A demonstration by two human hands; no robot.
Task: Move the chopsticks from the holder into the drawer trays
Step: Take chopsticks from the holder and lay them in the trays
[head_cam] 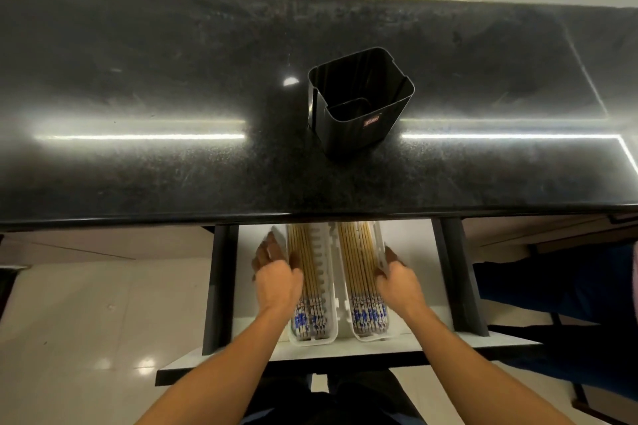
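A black square holder (359,103) stands on the dark counter, and I see no chopsticks in it. Below, the open drawer (407,286) holds two white trays side by side. The left tray (328,304) and the right tray (345,307) each carry several wooden chopsticks (303,259) with blue-patterned ends (369,316). My left hand (276,276) grips the outer left wall of the left tray, thumb over the chopsticks. My right hand (397,279) grips the outer right wall of the right tray.
The black stone counter (172,166) overhangs the back of the drawer, hiding the trays' far ends. The drawer's black side rails (217,286) flank the white base. A person's dark-clothed leg (552,293) is at the right. Glossy floor tiles lie at the left.
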